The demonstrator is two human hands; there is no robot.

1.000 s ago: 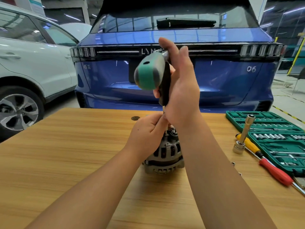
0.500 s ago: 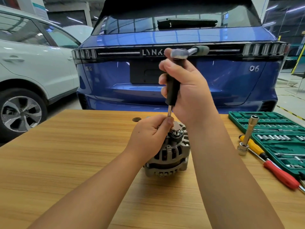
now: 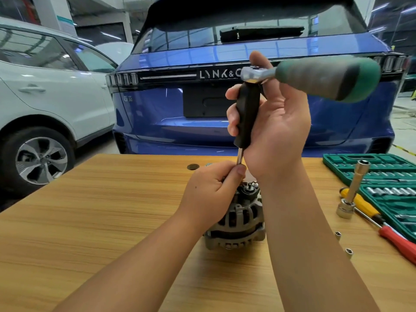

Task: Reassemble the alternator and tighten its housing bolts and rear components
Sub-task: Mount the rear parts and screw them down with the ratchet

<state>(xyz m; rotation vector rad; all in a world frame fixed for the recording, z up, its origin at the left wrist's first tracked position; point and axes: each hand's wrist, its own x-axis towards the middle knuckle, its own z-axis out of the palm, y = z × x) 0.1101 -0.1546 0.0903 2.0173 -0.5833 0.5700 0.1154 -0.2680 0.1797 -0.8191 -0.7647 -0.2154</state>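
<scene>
1. The table (image 3: 90,221) carries the whole job. I read the task as well along: the work in hand is tightening, not fitting major parts.
2. The socket set case (image 3: 382,176) lies open at the right edge of the table, so further tool changes remain available.
3. The alternator (image 3: 238,221) stands near the middle of the table with its rear end up. Front and rear housing halves sit closed together; I judge the main reassembly done.
4. My right hand (image 3: 274,131) wraps around the black driver handle (image 3: 246,113), thumb up beside the ratchet head. The ratchet (image 3: 315,75) sits on top of that handle, its green grip pointing right.
5. My left hand (image 3: 213,190) grips the top of the alternator and pinches the lower end of the driver shaft (image 3: 240,156), steadying it over a rear fastener. The tip is hidden behind the fingers; I cannot tell whether it is seated.
6. A yellow-handled screwdriver (image 3: 364,206), a red-handled screwdriver (image 3: 398,242) and a long extension socket (image 3: 355,190) lie just beside the case, unused.
7. Two loose sockets (image 3: 349,252) rest on the table right of the alternator. Remaining work, by my judgement: finish this fastener, then check the other bolts.
</scene>
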